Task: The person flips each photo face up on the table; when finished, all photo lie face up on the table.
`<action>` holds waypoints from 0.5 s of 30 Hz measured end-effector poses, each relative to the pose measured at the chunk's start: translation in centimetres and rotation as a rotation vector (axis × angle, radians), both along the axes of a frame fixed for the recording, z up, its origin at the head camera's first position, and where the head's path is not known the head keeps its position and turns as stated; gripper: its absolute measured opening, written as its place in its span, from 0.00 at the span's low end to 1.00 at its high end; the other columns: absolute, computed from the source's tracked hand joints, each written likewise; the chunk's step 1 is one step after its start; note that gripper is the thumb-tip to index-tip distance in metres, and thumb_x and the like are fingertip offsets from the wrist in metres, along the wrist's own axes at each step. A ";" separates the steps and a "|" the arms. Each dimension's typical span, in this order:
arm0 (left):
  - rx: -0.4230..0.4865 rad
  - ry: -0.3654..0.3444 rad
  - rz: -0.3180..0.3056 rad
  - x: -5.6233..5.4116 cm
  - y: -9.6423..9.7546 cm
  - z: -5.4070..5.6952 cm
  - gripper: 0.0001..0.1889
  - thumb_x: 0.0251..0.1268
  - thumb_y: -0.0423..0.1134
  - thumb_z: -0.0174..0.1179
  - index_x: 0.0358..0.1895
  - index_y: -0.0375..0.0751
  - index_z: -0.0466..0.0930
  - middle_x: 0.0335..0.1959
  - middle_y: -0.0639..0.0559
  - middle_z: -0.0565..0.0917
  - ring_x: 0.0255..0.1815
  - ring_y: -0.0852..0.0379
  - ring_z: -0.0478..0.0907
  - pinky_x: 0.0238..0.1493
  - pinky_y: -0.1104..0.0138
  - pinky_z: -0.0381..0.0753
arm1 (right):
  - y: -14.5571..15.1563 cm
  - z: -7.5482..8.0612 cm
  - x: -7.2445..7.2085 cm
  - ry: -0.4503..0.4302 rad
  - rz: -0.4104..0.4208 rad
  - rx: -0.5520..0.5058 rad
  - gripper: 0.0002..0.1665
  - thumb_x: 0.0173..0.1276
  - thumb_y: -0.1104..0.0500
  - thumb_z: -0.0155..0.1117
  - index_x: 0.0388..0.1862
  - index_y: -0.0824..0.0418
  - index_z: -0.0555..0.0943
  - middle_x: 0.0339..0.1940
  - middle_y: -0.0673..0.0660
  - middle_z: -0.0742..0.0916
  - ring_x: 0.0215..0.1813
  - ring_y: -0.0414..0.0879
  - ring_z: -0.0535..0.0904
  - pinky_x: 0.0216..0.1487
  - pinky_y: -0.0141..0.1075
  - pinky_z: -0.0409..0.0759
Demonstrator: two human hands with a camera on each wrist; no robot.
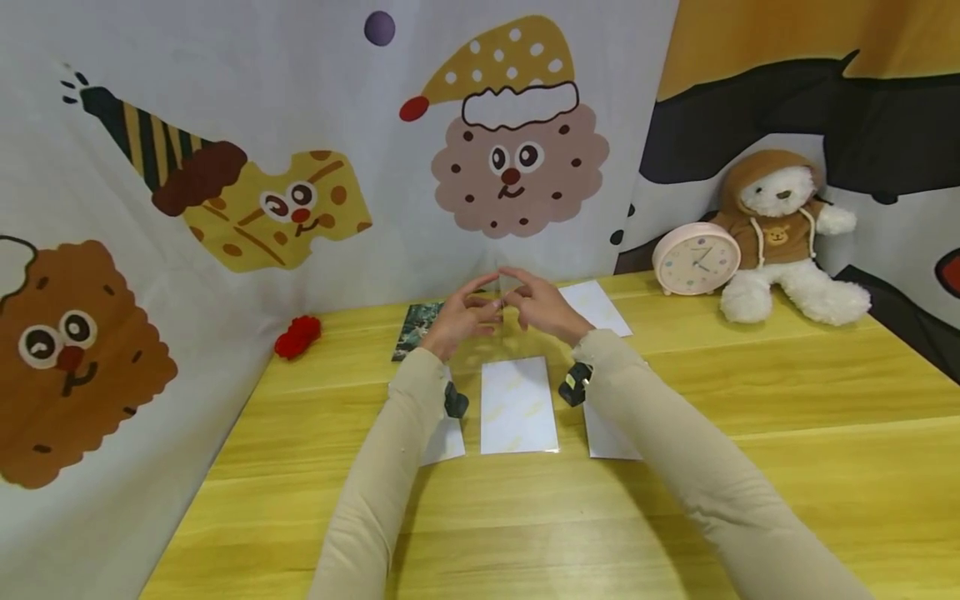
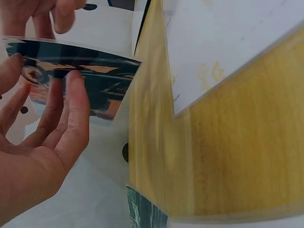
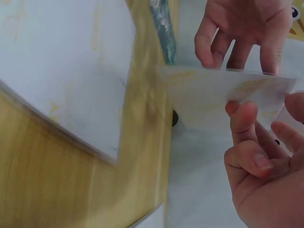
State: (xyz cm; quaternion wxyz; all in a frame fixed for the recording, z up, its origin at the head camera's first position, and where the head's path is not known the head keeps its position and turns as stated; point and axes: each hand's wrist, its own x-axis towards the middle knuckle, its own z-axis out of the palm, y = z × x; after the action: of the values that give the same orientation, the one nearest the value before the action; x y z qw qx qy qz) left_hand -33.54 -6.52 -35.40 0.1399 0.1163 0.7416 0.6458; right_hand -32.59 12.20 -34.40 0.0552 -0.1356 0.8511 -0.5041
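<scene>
Between my two hands a glossy photo card (image 2: pixel 107 85) stands nearly edge-on in the head view. Its dark picture side faces my left hand (image 1: pixel 463 321), and its white back (image 3: pixel 204 90) faces my right hand (image 1: pixel 546 308). Left fingers (image 2: pixel 76 99) lie against the picture, while right fingers (image 3: pixel 243 121) bend at the back. Both hands hold the card above the table. Below lies a white card (image 1: pixel 517 406), flanked by another white card (image 1: pixel 446 440) and a third (image 1: pixel 609 435), both partly hidden by my sleeves. A green picture card (image 1: pixel 412 333) lies behind my left hand.
Another white card (image 1: pixel 597 307) lies at the back of the wooden table (image 1: pixel 510 525). A pink alarm clock (image 1: pixel 696 258) and a plush bear (image 1: pixel 776 229) stand at the back right. A red object (image 1: pixel 298 337) sits at the left edge, by the printed cloth (image 1: pixel 420 208).
</scene>
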 end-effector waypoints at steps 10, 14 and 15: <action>-0.159 0.141 0.017 0.1 0.1 0.4 0.29 0.73 0.37 0.60 0.72 0.69 0.69 0.45 0.48 0.77 0.41 0.56 0.77 0.46 0.58 0.83 | -0.1 0.7 0.1 -0.004 0.026 -0.105 0.38 0.80 0.56 0.49 0.82 0.36 0.51 0.55 0.66 0.86 0.17 0.44 0.72 0.37 0.46 0.78; -0.254 0.231 0.007 0.2 0.1 0.6 0.31 0.70 0.33 0.63 0.73 0.61 0.69 0.46 0.46 0.78 0.42 0.56 0.75 0.44 0.60 0.80 | 0.3 0.6 -0.1 -0.041 0.066 -0.114 0.42 0.73 0.65 0.53 0.82 0.43 0.56 0.53 0.65 0.87 0.19 0.45 0.72 0.27 0.37 0.74; -0.280 0.248 0.004 0.3 0.1 0.8 0.32 0.69 0.32 0.63 0.73 0.58 0.69 0.47 0.44 0.78 0.43 0.55 0.75 0.44 0.60 0.79 | 0.5 0.6 -0.1 -0.055 0.074 -0.117 0.42 0.73 0.66 0.54 0.82 0.44 0.57 0.55 0.64 0.87 0.20 0.45 0.73 0.26 0.36 0.73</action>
State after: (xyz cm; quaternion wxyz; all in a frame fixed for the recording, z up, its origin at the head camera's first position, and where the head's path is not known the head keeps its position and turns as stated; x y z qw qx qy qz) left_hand -33.27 -6.43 -34.64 0.0606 0.1729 0.8359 0.5174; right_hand -32.73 12.65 -33.79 0.0889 -0.1560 0.8129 -0.5540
